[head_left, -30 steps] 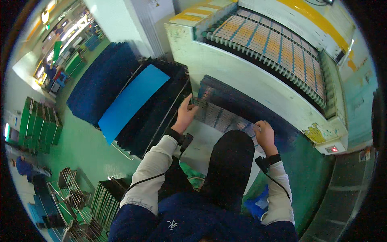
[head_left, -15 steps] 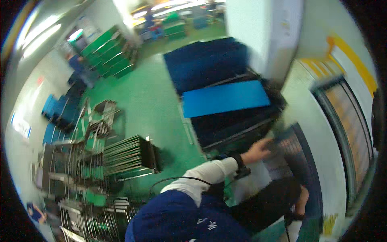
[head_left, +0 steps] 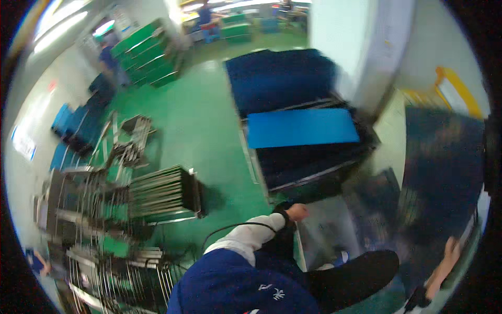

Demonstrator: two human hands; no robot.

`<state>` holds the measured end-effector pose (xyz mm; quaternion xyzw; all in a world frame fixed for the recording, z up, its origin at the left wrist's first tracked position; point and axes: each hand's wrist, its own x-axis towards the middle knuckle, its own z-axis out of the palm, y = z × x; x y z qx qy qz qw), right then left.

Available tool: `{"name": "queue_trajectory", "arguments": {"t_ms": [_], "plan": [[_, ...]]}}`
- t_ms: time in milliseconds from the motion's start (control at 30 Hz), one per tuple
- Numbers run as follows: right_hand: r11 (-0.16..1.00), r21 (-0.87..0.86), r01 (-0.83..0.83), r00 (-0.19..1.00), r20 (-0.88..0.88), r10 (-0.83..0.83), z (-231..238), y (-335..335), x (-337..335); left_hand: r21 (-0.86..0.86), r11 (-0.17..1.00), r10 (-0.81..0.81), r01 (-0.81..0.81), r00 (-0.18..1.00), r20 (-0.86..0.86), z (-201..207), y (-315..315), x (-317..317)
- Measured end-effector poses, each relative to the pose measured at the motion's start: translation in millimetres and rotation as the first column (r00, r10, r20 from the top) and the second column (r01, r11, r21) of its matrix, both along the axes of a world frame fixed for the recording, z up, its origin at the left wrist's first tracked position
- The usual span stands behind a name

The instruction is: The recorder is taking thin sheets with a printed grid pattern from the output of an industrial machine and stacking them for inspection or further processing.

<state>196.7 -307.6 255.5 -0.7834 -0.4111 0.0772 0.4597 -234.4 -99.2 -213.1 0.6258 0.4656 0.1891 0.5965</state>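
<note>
A large dark blue, blurred panel rises on the right, in front of the pale wall unit. At its lower right edge is my right hand, its fingers closed against that edge. My left hand is curled at the upper left corner of a grey, sheet-like surface. Whether it grips that corner is too blurred to make out. Between the grey surface and the raised panel stands another dark panel. My dark-clad leg reaches across below.
Ahead stands a cart of dark blue material with a bright blue board on top. Metal racks fill the left side of the green floor. Green crates are stacked farther back, near a person.
My right hand has moved right, and a large dark panel now stands raised there, covering the wall unit's framed opening. My left hand has drawn back leftward, away from the dark panel.
</note>
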Motion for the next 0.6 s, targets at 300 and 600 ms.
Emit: {"name": "queue_trajectory", "arguments": {"t_ms": [300, 600], "plan": [[0.888, 0.456, 0.066, 0.968, -0.244, 0.054, 55.0, 53.1, -9.1, -0.446, 0.89, -0.073, 0.093, 0.995, 0.063, 42.1, -2.3, 3.5], [0.733, 0.658, 0.172, 0.333, -0.739, 0.586, -63.5, 59.1, -38.5, -0.564, 0.818, 0.041, 0.117, 0.965, 0.26, 71.0, 3.4, 31.5]]}}
